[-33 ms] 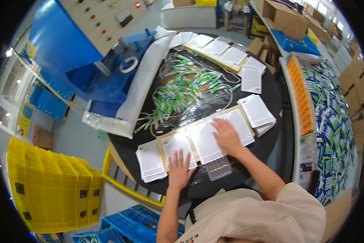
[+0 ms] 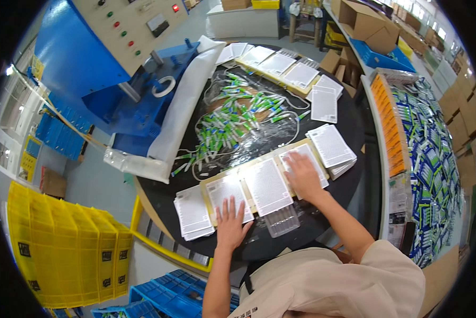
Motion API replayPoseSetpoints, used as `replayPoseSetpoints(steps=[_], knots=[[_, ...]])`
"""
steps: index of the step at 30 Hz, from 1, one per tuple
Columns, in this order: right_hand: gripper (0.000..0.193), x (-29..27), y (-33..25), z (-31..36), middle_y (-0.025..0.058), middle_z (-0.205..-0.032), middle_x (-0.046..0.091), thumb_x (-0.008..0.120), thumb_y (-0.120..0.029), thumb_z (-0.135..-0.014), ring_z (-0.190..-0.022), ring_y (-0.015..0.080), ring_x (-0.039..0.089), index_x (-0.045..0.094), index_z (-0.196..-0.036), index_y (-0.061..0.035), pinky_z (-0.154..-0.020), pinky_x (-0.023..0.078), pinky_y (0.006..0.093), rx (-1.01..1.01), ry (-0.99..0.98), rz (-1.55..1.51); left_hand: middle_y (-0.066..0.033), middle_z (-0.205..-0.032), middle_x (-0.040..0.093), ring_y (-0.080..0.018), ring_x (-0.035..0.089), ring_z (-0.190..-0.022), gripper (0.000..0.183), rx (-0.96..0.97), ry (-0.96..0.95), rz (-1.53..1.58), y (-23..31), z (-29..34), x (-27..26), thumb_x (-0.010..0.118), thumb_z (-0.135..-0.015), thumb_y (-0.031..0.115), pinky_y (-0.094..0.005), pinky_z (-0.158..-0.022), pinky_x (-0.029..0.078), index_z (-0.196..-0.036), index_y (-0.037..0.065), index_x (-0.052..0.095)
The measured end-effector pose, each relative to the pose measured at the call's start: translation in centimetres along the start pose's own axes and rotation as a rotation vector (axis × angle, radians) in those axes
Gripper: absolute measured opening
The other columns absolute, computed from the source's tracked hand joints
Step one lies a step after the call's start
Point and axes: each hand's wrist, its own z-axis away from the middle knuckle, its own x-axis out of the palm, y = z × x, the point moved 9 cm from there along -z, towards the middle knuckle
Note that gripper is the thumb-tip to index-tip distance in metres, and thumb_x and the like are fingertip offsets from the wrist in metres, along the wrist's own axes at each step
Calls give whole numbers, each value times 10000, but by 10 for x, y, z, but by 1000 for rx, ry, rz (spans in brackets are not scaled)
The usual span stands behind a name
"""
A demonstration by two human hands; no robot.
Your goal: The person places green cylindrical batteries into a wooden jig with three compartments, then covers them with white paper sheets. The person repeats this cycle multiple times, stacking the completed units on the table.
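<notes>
A pale yellow tray (image 2: pixel 208 204) lies on the round black table, with three white printed cards in a row across it. My left hand (image 2: pixel 230 225) rests, fingers spread, on the lower part of the left card (image 2: pixel 225 191). The middle card (image 2: pixel 270 186) is uncovered. Flat and slightly blurred, my right hand (image 2: pixel 304 177) lies with fingers stretched over the right card (image 2: pixel 315 163). From under the middle card's near edge sticks out a clear ribbed plastic blister (image 2: pixel 282 220). Neither hand holds anything.
Loose green-and-white tubes (image 2: pixel 248 114) lie heaped on plastic beyond the tray. Card stacks flank it, one left (image 2: pixel 193 214), one right (image 2: pixel 331 146). A second carded tray (image 2: pixel 301 91) sits farther back. A blue press (image 2: pixel 137 106) stands left; a bin of packed tubes (image 2: pixel 434 159) stands right.
My right hand has slid right, from the middle card's edge onto the right card, baring the middle card. My left hand stays on the left card. The view has shifted slightly.
</notes>
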Motion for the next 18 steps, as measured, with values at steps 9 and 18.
replayPoseSetpoints(steps=[9, 18], knots=[[740, 55, 57, 30, 242, -1620, 274, 571, -522, -950, -1509, 465, 196, 413, -1550, -119, -1175, 146, 695, 89, -42, 323, -274, -1626, 234, -471, 167, -1518, 798, -93, 48, -104, 12, -8, 5, 677, -916, 488, -679, -1193, 113, -1522, 50, 400], [538, -56, 44, 18, 184, -1516, 479, 655, -279, -955, -1414, 356, 446, 538, -1427, -47, -1193, 321, 484, -34, 132, -80, -267, -1620, 256, -435, 203, -1517, 828, -104, 170, 16, 17, -6, -29, 707, -891, 493, -646, -1203, 137, -1507, 24, 414]])
